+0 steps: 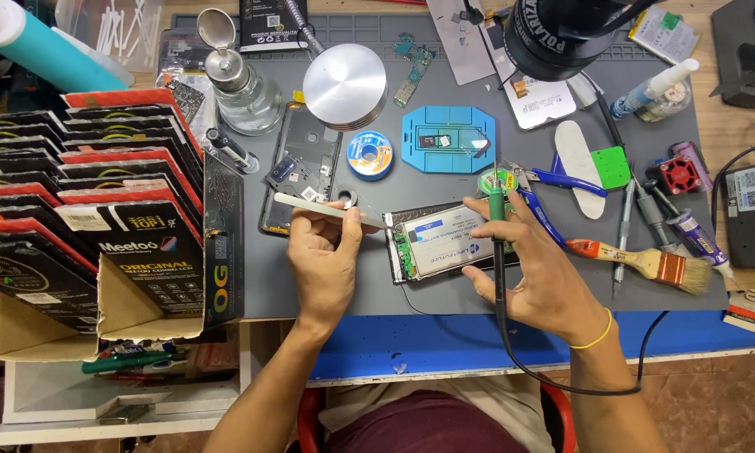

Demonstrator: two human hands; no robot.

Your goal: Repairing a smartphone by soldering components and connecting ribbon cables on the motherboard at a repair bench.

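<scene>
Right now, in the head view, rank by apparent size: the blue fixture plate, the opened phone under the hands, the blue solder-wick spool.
1. Opened phone
2. Blue fixture plate, close to the phone in size, so that order is unsure
3. Blue solder-wick spool, clearly smallest

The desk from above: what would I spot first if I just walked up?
Probably the two hands in the middle: the left hand pinches tweezers and the right hand holds a green soldering iron, both over an opened phone. Next, the stack of red-and-black boxes at the left.
</scene>
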